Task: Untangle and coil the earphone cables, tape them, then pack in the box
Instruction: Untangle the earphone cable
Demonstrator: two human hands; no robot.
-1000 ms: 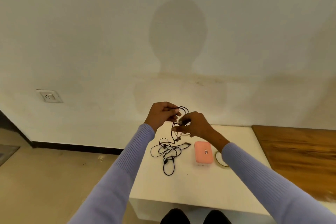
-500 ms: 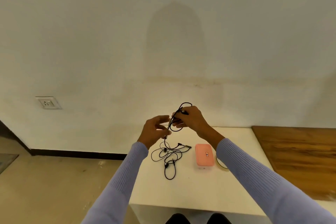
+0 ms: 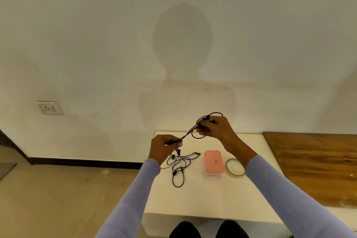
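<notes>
A black earphone cable point(image 3: 188, 133) is stretched taut between my two hands above the white table point(image 3: 208, 197). My right hand point(image 3: 215, 128) pinches a small coil of it, with loops sticking out above and below the fingers. My left hand point(image 3: 164, 147) grips the cable lower and to the left. From the left hand the cable drops to a tangled pile of black earphone cables point(image 3: 178, 164) lying on the table. A pink closed box point(image 3: 213, 162) sits right of the pile. A roll of clear tape point(image 3: 235, 167) lies flat beside the box.
A brown wooden surface point(image 3: 316, 164) adjoins the table on the right. A wall with a socket point(image 3: 49, 107) stands behind, beige floor lies to the left. My shoes point(image 3: 208, 231) show under the table's near edge.
My hands have drawn apart: the left moved down and left, the right stayed raised with the coil. The cable between them is now pulled straight. The pile on the table barely shifted.
</notes>
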